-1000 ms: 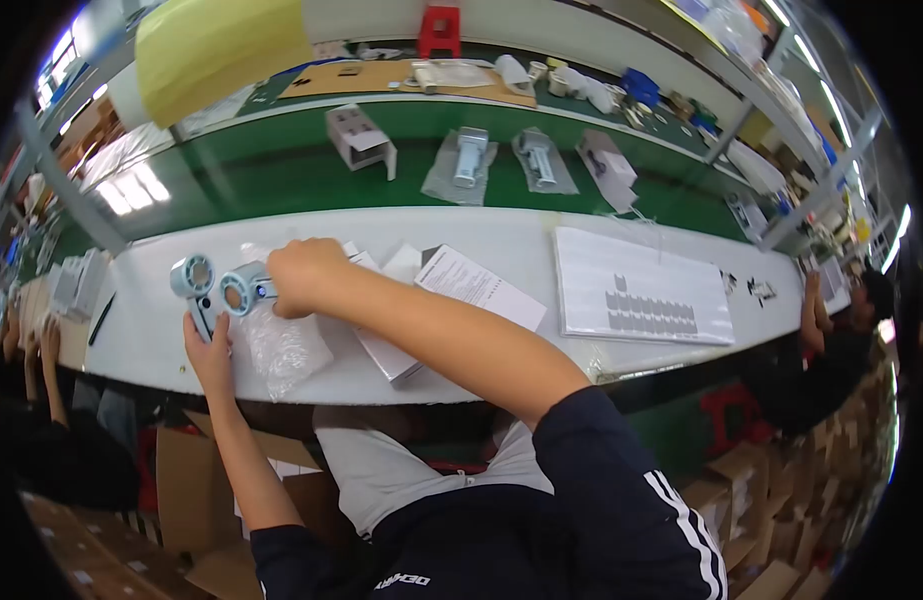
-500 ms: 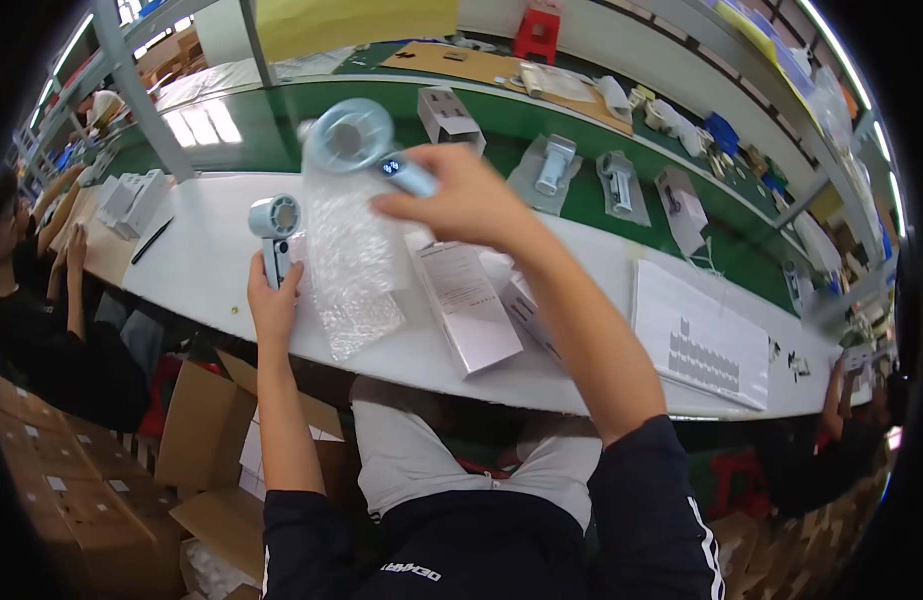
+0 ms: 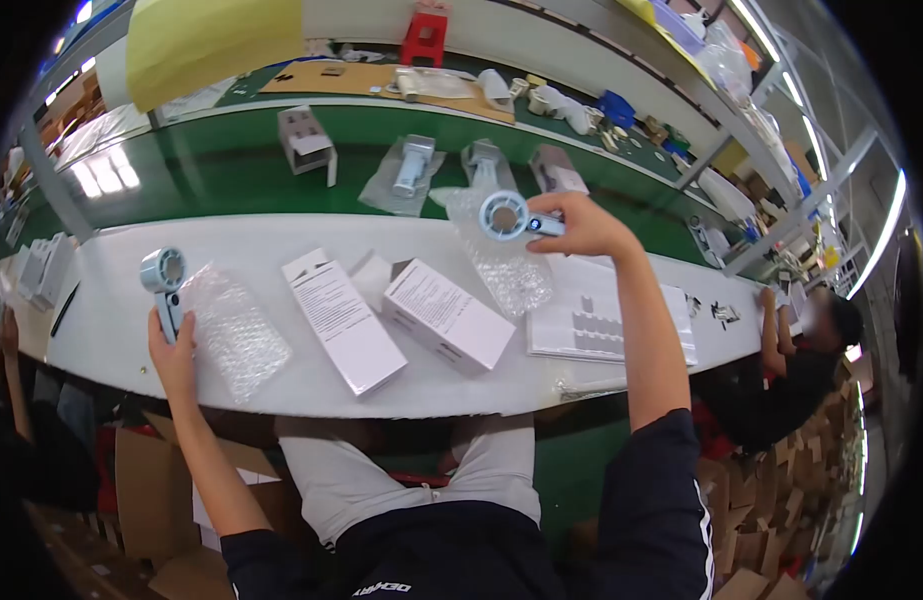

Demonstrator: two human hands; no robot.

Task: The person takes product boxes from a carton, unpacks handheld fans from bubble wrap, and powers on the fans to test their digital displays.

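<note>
My left hand (image 3: 173, 350) is wrapped around the handle of a light blue handheld fan (image 3: 164, 272), held upright above the table's left part. An empty-looking bubble wrap bag (image 3: 236, 335) lies just right of it. Out to the right, my right hand (image 3: 593, 225) grips a second light blue handheld fan (image 3: 524, 220) by its handle, its round head pointing left. Beneath that fan is another bubble wrap bag (image 3: 516, 280). Between my hands lie two white printed boxes, a left box (image 3: 346, 325) with its end flap open and a right box (image 3: 451, 315).
On the green surface behind lie an open box (image 3: 306, 142) and bagged fans (image 3: 413, 168). White printed sheets (image 3: 606, 325) lie at right, a black pen (image 3: 65, 310) at left. Co-workers sit at both sides, one person's arm (image 3: 776, 335) on the right. Cartons (image 3: 156, 490) stand below.
My right hand has carried its fan from the centre-left, near the left bubble wrap bag, over to the right. My left hand still holds its fan. The camera view has turned right.
</note>
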